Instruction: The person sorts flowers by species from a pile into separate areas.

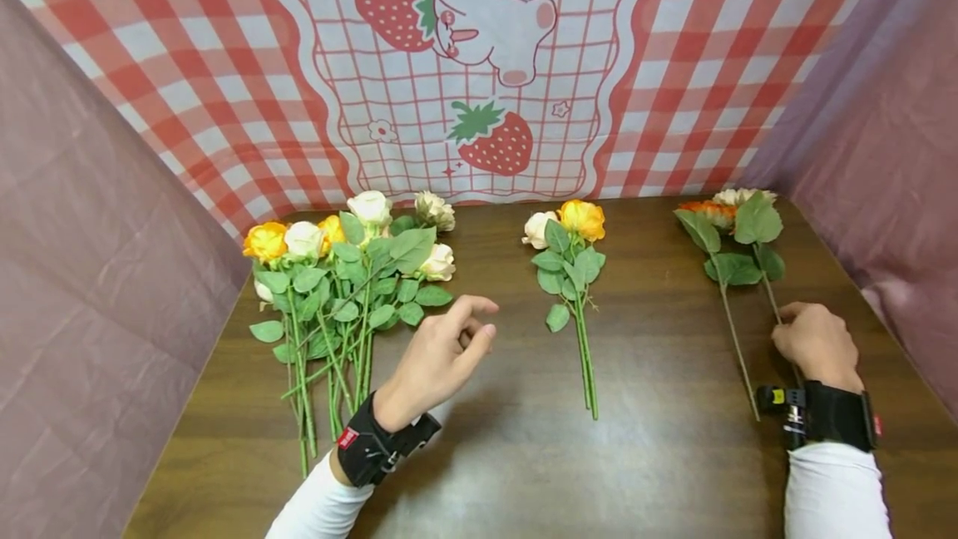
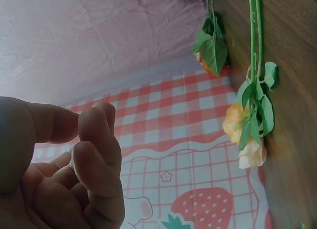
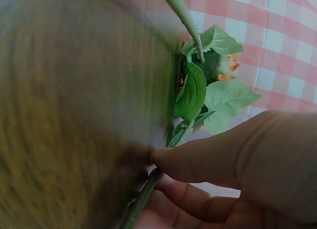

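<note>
My right hand (image 1: pixel 816 343) pinches the rightmost of two flower stems at the table's right side. In the right wrist view, thumb and fingers close round that green stem (image 3: pixel 143 199). Above it, large leaves (image 1: pixel 758 221) partly cover a white flower head (image 1: pixel 737 196) and an orange one (image 1: pixel 707 210). My left hand (image 1: pixel 441 352) hovers over the table, loosely curled around nothing. To its left lies a pile of white and orange roses (image 1: pixel 305 238); to its right, a pair made of an orange rose (image 1: pixel 582 220) and a pale rose (image 1: pixel 539 229).
The flowers lie on a dark wooden table (image 1: pixel 509 464), heads towards the back. A red checked cloth with strawberries (image 1: pixel 494 144) hangs along the far edge. Pink cloths (image 1: pixel 90 215) hang on both sides.
</note>
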Available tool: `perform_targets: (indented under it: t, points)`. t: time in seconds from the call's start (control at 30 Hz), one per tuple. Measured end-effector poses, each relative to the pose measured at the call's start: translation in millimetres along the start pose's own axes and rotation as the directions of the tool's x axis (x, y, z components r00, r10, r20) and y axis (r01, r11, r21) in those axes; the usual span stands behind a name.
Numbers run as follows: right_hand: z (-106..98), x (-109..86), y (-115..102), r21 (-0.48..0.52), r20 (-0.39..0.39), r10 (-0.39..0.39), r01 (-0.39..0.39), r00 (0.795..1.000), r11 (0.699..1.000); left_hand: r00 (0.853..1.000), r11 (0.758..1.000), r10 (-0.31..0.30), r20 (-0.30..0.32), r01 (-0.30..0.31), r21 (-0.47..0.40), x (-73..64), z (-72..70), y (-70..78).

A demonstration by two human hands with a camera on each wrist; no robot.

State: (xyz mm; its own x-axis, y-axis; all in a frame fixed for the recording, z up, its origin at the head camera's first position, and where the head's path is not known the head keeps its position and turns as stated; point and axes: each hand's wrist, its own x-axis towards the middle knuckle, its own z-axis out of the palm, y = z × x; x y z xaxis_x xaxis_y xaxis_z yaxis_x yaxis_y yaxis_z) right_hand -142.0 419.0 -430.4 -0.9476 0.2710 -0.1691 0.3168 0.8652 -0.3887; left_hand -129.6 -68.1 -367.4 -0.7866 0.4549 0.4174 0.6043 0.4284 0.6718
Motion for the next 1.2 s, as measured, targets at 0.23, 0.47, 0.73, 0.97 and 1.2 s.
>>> perform_targets:
  t: [0.23,0.47,0.73,0.97,1.2]
  points:
    - [-7.7,1.6,-15.7,-0.012,-0.019,-0.042,0.042,0.999,0.999,1.000,1.000,0.005,-0.018,-0.005,0.030,-2.3,-10.2,4.8]
    - [-12.7,-9.1,-33.8,0.002,-0.061,-0.104,0.104,0.993,0.995,0.999,0.992,0.028,-0.029,-0.025,0.127,-4.4,-19.8,9.3]
    - [-31.0,-37.2,-69.5,0.082,-0.245,-0.214,0.240,0.946,0.967,0.995,0.950,-0.052,-0.090,0.077,0.304,-7.5,-47.3,-3.8]
    - [-37.4,-56.2,-109.0,0.079,-0.377,-0.298,0.351,0.877,0.933,0.933,0.758,-0.263,-0.247,0.358,0.545,-36.9,-90.0,-59.8]
    - [-25.8,-67.5,-130.0,0.079,-0.420,-0.370,0.439,0.829,0.895,0.887,0.607,-0.344,-0.307,0.460,0.649,-50.2,-95.7,-111.7]
